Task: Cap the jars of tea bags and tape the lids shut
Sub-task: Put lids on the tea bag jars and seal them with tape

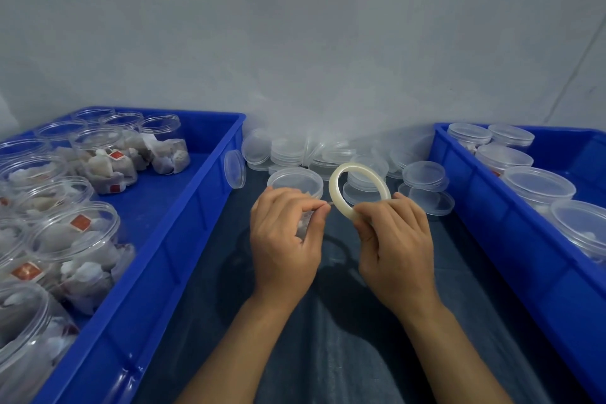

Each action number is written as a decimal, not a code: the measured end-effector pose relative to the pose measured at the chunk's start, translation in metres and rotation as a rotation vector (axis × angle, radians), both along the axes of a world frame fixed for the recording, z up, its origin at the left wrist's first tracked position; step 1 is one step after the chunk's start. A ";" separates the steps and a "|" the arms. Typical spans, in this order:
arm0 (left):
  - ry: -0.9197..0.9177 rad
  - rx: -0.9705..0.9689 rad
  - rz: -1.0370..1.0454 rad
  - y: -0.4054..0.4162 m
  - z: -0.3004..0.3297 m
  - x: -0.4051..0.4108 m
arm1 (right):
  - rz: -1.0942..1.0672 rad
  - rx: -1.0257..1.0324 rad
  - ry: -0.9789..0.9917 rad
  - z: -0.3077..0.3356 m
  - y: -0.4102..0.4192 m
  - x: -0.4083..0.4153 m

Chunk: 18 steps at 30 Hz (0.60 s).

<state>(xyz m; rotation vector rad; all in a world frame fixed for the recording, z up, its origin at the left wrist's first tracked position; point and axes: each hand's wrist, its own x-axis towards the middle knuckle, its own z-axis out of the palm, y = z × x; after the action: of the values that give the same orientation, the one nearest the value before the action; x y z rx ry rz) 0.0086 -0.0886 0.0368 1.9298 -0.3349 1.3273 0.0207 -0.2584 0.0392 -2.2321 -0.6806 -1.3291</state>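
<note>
- The left blue tray [210, 203] holds open jars [73, 233] stuffed with tea bags, none of them capped.
- The capped jar [295, 182] stands on the dark cloth [344, 354] between the two trays, mostly hidden behind the left hand.
- The left hand [283, 239] has its fingers curled, thumb and forefinger pinching the free end of the tape just in front of that jar.
- The tape roll [359, 188] stands upright on edge, gripped at its lower rim by the curled fingers of the right hand [395, 239].
- A heap of loose clear lids [423, 175] lies behind the hands against the wall.
- The right blue tray [511, 239] holds jars with lids on [537, 184].
</note>
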 end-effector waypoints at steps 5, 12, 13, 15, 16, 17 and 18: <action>-0.012 0.003 0.023 -0.001 -0.001 0.000 | -0.050 0.008 0.024 0.001 0.001 -0.002; 0.025 -0.016 0.066 -0.003 -0.005 -0.010 | -0.067 0.013 0.061 0.003 0.012 -0.008; 0.034 -0.026 0.080 -0.002 -0.006 -0.013 | -0.056 0.003 0.074 0.003 0.014 -0.008; 0.061 -0.072 0.105 -0.002 -0.009 -0.017 | -0.033 -0.039 0.084 0.003 0.017 -0.009; 0.083 -0.104 0.114 -0.001 -0.010 -0.018 | -0.021 -0.063 0.080 0.003 0.019 -0.009; 0.106 -0.134 0.126 -0.001 -0.011 -0.018 | -0.009 -0.082 0.074 0.004 0.021 -0.009; 0.125 -0.161 0.138 0.000 -0.012 -0.018 | -0.002 -0.094 0.068 0.004 0.023 -0.009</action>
<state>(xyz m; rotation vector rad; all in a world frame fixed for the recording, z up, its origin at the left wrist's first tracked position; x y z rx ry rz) -0.0096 -0.0882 0.0249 1.9165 -0.0320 1.2723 0.0116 -0.2349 0.0432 -2.3408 -0.7303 -1.2397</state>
